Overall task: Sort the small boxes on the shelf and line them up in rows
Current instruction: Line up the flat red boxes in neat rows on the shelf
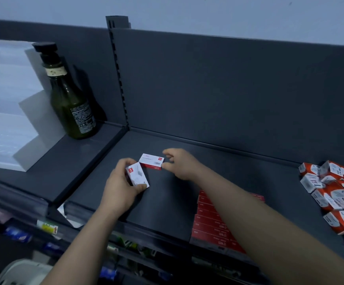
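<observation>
Two small white boxes with red edges lie near the middle of the dark shelf (239, 167). My left hand (119, 188) grips one white box (138, 177), fingers curled round its left side and thumb at its lower corner. The second white box (151, 161) lies flat just behind it; my right hand (181, 164) pinches its right end between thumb and fingers. A row of red boxes (212, 225) lies by the shelf's front edge, partly hidden under my right forearm.
A jumbled heap of orange-and-white small boxes (335, 194) fills the shelf's right end. On the neighbouring shelf to the left stand a dark green pump bottle (72, 108) and stacked white packages (6, 105). Lower shelves hold blurred goods.
</observation>
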The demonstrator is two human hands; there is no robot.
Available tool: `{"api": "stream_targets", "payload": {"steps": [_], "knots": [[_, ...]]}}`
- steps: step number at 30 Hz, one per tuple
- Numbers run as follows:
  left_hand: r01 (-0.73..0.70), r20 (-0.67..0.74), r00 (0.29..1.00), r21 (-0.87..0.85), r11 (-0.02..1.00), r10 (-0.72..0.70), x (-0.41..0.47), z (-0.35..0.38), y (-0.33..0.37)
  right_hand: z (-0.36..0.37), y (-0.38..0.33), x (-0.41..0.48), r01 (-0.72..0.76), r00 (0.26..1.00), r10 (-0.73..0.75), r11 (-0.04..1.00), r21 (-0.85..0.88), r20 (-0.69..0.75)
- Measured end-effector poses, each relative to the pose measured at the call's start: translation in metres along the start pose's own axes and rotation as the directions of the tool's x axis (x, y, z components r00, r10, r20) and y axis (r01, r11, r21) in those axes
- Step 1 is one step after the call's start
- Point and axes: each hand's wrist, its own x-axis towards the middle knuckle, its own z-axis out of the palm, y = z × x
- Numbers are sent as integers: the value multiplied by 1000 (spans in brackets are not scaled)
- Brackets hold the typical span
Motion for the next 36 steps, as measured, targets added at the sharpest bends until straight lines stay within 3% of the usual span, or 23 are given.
{"api": "stream_targets", "payload": {"steps": [2,5,7,10,13,17,22,25,29,36], "knots": [[35,-25,999,-107,994,-38,-2,-7,-5,9,-2,11,-17,1000,18,999,-36,3],[45,-52,997,-143,989,-53,-6,-13,-11,19,-2,20,-6,1000,5,989,-150,-5],[66,-62,995,-192,979,-80,-5,-15,-16,18,-4,20,-6,1000,5,990,-138,-12],[84,-58,993,-292,953,-106,-4,-19,-18,4,-9,12,-40,993,61,979,199,-101],[76,-27,996,-340,938,-90,-6,-17,-10,-28,-12,-8,-33,978,143,829,559,-154],[60,51,998,-368,928,-45,-9,0,11,-69,1,-46,-35,972,198,653,756,-125],[6,159,986,-311,950,46,-12,27,37,-93,41,-90,-98,936,328,595,798,-130],[-37,237,965,-314,949,116,-14,44,51,-100,60,-114,-216,894,429,663,716,-128],[-75,306,936,-308,949,173,-13,66,64,-105,71,-141,-228,889,448,619,751,-99],[-40,405,903,-249,968,142,-2,94,82,-115,87,-162,-278,873,480,630,725,-83]]}}
